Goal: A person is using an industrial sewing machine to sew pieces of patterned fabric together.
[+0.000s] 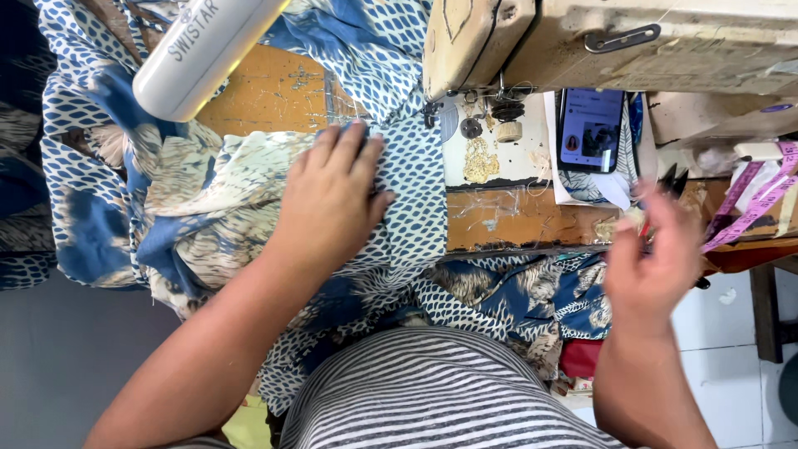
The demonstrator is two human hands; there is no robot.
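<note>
Head view: the left hand (337,195) lies flat, fingers together, pressing the blue-and-white patterned fabric (407,191) onto the wooden surface (266,100), just left of the sewing machine (615,41). The right hand (657,258), blurred and loosely spread, hovers below the machine, beside a phone (592,129) and pink measuring tape (752,199).

lit phone screen (591,127) propped beside sewing machine (632,46).
</note>
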